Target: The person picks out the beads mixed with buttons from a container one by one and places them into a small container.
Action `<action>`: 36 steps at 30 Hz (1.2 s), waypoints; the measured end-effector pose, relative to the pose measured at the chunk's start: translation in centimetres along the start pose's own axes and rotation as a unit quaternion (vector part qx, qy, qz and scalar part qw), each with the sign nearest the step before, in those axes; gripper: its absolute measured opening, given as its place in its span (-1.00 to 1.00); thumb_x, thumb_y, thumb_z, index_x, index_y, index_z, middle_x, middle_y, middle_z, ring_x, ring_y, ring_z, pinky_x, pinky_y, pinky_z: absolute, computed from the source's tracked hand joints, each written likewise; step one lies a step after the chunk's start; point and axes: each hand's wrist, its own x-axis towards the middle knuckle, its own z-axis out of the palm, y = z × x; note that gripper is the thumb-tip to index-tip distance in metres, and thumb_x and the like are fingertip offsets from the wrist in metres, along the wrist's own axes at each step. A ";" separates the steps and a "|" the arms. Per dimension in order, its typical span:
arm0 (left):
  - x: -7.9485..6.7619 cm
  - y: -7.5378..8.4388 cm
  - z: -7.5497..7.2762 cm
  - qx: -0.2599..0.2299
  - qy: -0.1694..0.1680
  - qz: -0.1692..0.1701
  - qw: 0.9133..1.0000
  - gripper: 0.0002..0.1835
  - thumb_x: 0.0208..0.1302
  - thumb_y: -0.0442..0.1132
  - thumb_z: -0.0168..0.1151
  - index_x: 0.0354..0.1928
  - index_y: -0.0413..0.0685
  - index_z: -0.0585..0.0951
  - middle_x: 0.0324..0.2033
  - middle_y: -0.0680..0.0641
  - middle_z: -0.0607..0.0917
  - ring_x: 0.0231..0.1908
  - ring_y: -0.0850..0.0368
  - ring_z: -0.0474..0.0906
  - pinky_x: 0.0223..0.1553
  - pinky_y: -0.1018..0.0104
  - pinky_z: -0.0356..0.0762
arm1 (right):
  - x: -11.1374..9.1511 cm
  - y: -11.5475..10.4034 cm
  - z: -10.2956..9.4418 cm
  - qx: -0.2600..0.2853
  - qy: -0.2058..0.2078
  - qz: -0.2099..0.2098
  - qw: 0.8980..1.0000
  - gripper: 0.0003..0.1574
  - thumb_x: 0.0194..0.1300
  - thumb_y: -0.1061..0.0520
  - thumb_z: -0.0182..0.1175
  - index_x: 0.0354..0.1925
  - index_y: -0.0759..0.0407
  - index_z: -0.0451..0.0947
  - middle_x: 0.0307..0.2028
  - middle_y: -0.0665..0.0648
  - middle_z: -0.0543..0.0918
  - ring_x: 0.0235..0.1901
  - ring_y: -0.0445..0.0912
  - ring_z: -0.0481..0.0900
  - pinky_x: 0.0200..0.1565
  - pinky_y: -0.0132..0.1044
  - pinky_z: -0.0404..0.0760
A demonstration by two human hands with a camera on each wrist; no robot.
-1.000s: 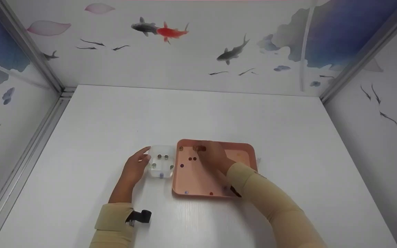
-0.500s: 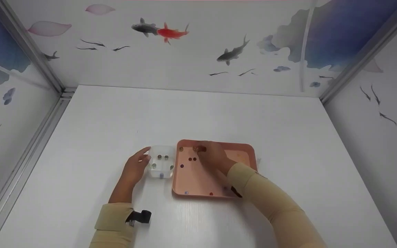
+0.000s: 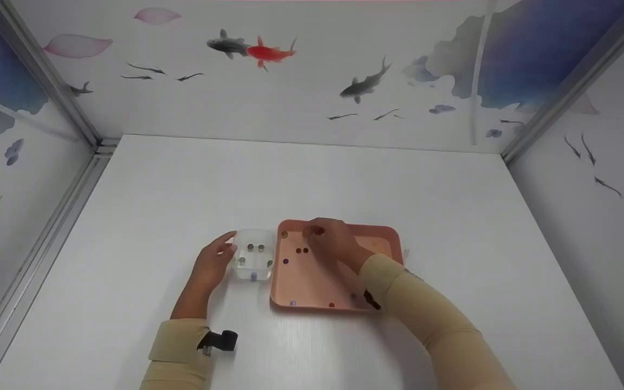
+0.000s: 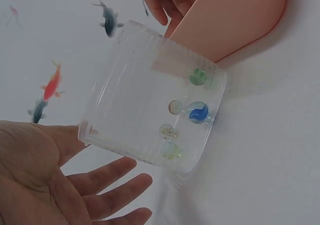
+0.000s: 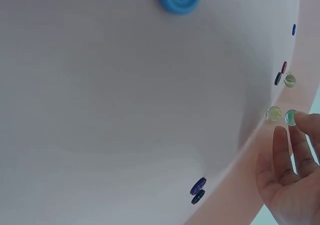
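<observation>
right hand (image 5: 297, 185) pinches green marble (image 5: 290, 118) near far wall of pink tray (image 3: 317, 284); smooth glass might slip if the pinch loosens. left hand (image 4: 45, 180) touches clear cup (image 4: 132, 85), fingers loose; a knock could tip it. yellowish marble (image 5: 273, 113) just beside the pinch; tray wall stands between marble and cup.

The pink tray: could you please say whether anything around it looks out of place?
Perhaps a small pale patch just beyond the right edge of the pink tray: buttons lie inside, this outside, too blurred to identify.
</observation>
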 end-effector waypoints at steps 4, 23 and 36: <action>0.0 0.1 0.0 0.004 0.002 0.002 1.000 -0.51 0.53 -0.16 -0.10 0.43 -0.05 0.25 0.21 -0.31 0.48 0.29 -0.25 0.33 0.24 -0.13 0.33 | 0.0 -0.2 -0.2 0.019 -0.004 0.013 1.000 -0.73 0.33 0.25 0.19 -0.03 0.07 0.66 -0.14 0.01 0.68 -0.06 -0.08 0.59 0.03 -0.17 0.58; -0.2 0.1 0.0 0.006 0.005 0.003 1.000 -0.50 0.52 -0.16 -0.08 0.43 -0.06 0.26 0.19 -0.31 0.51 0.30 -0.25 0.31 0.25 -0.15 0.31 | 0.0 -0.6 -1.3 0.075 0.015 -0.013 0.997 -0.61 0.33 0.31 0.17 0.11 0.16 0.58 -0.11 0.10 0.67 -0.03 -0.01 0.61 0.02 -0.14 0.60; -0.3 0.3 -0.1 0.001 -0.001 -0.012 1.000 -0.50 0.52 -0.14 -0.11 0.44 -0.01 0.24 0.26 -0.30 0.44 0.33 -0.26 0.26 0.26 -0.15 0.30 | -0.3 -1.4 -2.1 0.107 0.012 -0.033 0.994 -0.60 0.37 0.22 0.17 0.16 0.21 0.53 -0.08 0.12 0.65 -0.01 -0.02 0.60 0.00 -0.17 0.62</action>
